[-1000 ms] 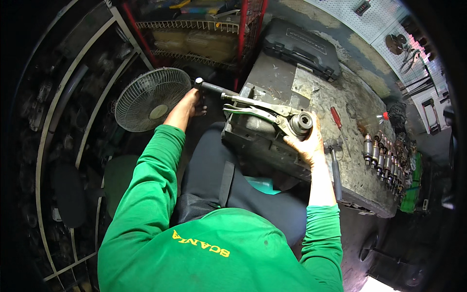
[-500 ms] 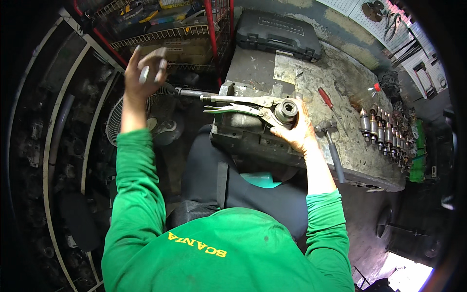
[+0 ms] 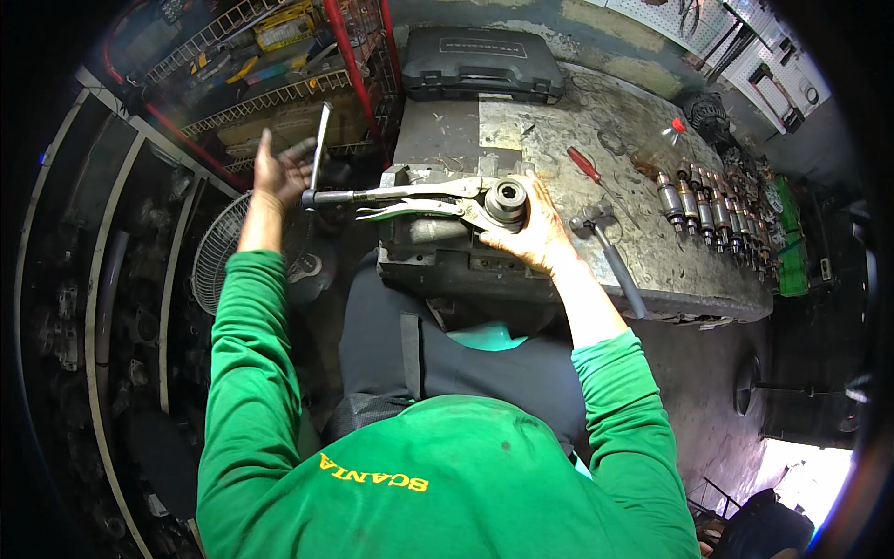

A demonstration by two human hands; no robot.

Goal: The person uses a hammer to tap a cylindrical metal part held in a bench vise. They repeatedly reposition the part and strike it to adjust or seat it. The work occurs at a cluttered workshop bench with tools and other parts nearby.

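Note:
My right hand (image 3: pixel 533 228) is curled round a stepped, round metal part (image 3: pixel 508 194) with a hole in its top. The jaws of locking pliers (image 3: pixel 466 196) reach that part from the left, their handles pointing left over a bench vise (image 3: pixel 424 244) at the bench edge. Left of the vise, its screw ends in a head with a sliding handle bar (image 3: pixel 322 144), which now stands roughly upright. My left hand (image 3: pixel 282 174) is just left of that bar, fingers spread and slightly blurred, holding nothing that I can see.
On the workbench (image 3: pixel 549 130) lie a red-handled screwdriver (image 3: pixel 585 164) and a hammer (image 3: pixel 610 252). Several cylindrical metal parts (image 3: pixel 703 210) stand in rows at the right, near a red-capped bottle (image 3: pixel 672 132). A black case (image 3: pixel 484 63) sits at the back. A fan (image 3: pixel 223 256) is at the left.
My left hand has dropped lower beside the vise screw, and the handle bar now shows plainly upright. My right hand stays on the round part. The whole view has shifted somewhat.

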